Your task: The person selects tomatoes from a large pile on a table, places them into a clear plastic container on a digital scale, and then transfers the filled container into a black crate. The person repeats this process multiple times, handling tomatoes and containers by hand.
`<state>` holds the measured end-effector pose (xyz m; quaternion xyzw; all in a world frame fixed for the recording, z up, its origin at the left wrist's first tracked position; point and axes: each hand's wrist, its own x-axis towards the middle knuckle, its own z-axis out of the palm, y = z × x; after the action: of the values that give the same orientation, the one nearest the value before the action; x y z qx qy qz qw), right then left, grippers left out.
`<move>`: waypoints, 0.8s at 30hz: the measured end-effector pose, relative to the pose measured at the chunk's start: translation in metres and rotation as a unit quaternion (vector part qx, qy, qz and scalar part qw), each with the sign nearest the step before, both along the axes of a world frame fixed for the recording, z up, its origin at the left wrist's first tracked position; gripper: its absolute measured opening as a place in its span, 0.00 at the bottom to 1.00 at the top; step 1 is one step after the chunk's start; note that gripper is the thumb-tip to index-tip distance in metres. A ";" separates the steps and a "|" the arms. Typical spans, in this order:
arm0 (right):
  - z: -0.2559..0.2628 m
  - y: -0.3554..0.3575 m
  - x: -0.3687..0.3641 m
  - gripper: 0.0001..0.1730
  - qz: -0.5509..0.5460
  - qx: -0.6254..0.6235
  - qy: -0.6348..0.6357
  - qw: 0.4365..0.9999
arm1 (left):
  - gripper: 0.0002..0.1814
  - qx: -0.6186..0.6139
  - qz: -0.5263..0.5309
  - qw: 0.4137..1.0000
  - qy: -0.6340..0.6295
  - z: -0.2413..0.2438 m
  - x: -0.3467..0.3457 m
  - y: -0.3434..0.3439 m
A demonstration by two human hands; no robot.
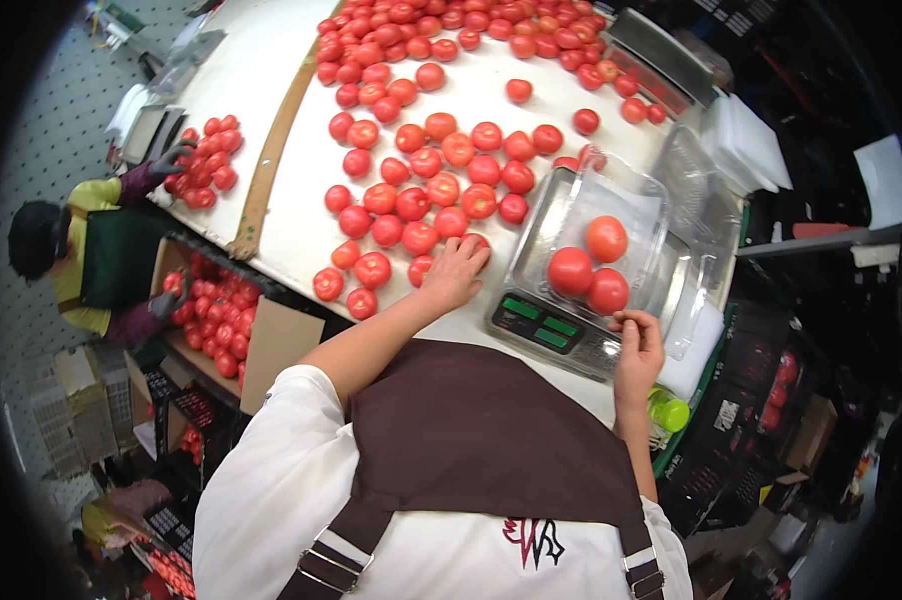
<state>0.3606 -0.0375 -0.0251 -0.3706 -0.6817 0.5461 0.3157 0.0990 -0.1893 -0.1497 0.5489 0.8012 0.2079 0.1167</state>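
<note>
My left hand (pixel 454 274) reaches over the white table, its fingers curled on a red tomato (pixel 478 240) that they partly cover. Other loose tomatoes (pixel 419 238) lie just beyond and to the left of it. To the right, a digital scale (pixel 548 328) with a steel pan and green displays carries a clear plastic tray (pixel 622 196). Three tomatoes (pixel 570 271) sit inside the tray, with a pale sheet under them. My right hand (pixel 640 346) is at the tray's near edge, fingertips close together beside the nearest tomato; whether they pinch the rim is unclear.
A tomato heap (pixel 451 22) covers the table's far end. More clear trays (pixel 695 187) and white foam sheets (pixel 743 142) lie at right. A wooden strip (pixel 274 150) divides the table. At left a gloved co-worker (pixel 98 255) handles tomatoes beside a cardboard box (pixel 282 349). A green-capped bottle (pixel 668 411) stands near my right forearm.
</note>
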 end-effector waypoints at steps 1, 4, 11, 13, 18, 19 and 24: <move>0.005 -0.003 -0.004 0.07 -0.001 0.009 0.006 1.000 | 0.28 -0.048 -0.012 0.993 0.107 -0.015 -0.004 0.011; 0.008 -0.001 0.001 0.06 -0.001 0.021 0.000 1.000 | 0.26 -0.084 -0.043 0.985 0.146 -0.033 -0.012 0.023; 0.005 0.004 0.042 0.07 -0.092 -0.007 -0.012 0.996 | 0.34 -0.078 -0.142 0.985 0.060 -0.010 -0.043 0.021; -0.005 0.006 0.057 0.07 -0.111 -0.007 0.000 0.994 | 0.37 -0.024 -0.071 0.995 -0.071 0.005 -0.044 0.027; -0.018 0.015 0.082 0.07 -0.142 -0.031 0.016 0.989 | 0.38 0.175 0.078 0.925 -0.327 0.084 -0.031 0.111; -0.020 0.019 0.085 0.07 -0.143 -0.040 0.022 0.989 | 0.38 0.171 0.050 0.929 -0.323 0.107 -0.022 0.133; -0.002 0.030 0.075 0.07 -0.143 -0.045 0.021 0.989 | 0.41 0.247 -0.109 0.961 -0.058 0.113 0.027 0.232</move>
<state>0.4352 -0.0074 -0.0273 -0.4664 -0.5898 0.5334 0.3874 0.1263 0.0428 -0.0369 0.6319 0.6516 0.4171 0.0455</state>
